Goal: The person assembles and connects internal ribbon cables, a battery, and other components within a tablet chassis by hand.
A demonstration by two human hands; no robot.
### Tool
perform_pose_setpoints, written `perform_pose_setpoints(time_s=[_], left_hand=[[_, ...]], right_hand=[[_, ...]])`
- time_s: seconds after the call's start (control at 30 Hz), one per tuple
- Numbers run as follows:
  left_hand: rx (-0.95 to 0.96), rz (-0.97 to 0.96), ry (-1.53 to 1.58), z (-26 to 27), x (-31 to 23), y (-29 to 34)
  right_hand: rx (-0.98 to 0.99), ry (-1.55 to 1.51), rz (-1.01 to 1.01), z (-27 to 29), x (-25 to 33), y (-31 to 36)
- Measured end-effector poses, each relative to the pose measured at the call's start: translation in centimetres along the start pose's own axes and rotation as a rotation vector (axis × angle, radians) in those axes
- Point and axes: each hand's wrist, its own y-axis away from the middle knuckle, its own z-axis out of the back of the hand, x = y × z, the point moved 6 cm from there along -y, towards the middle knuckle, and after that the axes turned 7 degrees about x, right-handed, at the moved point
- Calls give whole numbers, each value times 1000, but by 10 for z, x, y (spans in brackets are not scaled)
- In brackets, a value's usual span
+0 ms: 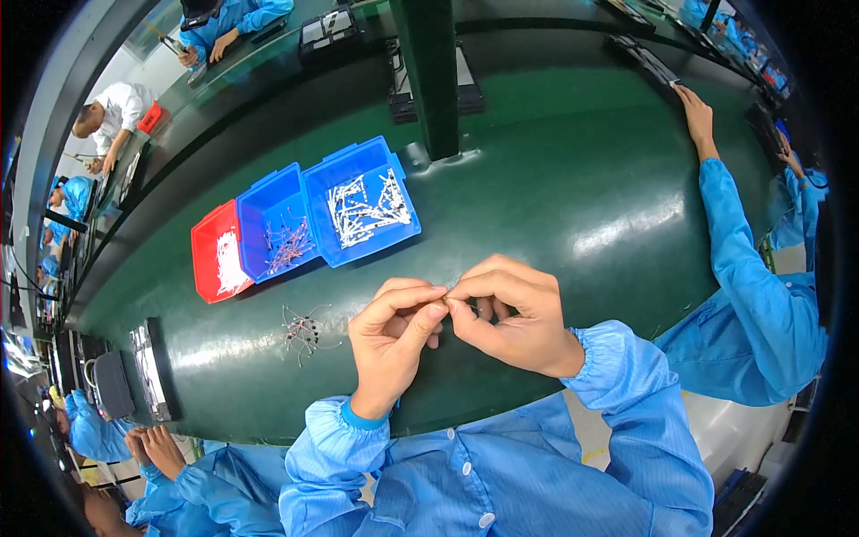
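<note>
Both my hands meet above the green table near its front edge, fingertips almost touching. Thumb and forefinger of my left hand (394, 333) are pinched together. My right hand (516, 315) pinches against the same spot from the other side. Whatever lies between the fingertips is tiny; a thin wire-like end seems to show under my right fingers, but its kind is unclear. Left of my hands, a loose cluster of small dark parts with thin wire leads (304, 335) lies on the table.
Beyond my hands stand a red bin (204, 259) of white pieces, a blue bin (259, 192) of reddish leaded parts and another blue bin (344, 161) of white strips. A green post (429, 80) rises behind them. Co-workers sit at both sides; one's hand (696, 116) reaches over the table at right.
</note>
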Motion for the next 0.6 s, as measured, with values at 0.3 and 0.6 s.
perform_pose_setpoints(time_s=[0.3, 0.6], left_hand=[[16, -59, -238, -2, -9, 0], [63, -355, -715, -10, -17, 2]], right_hand=[[160, -24, -172, 10, 0, -4], [383, -248, -573, 85, -18, -21]])
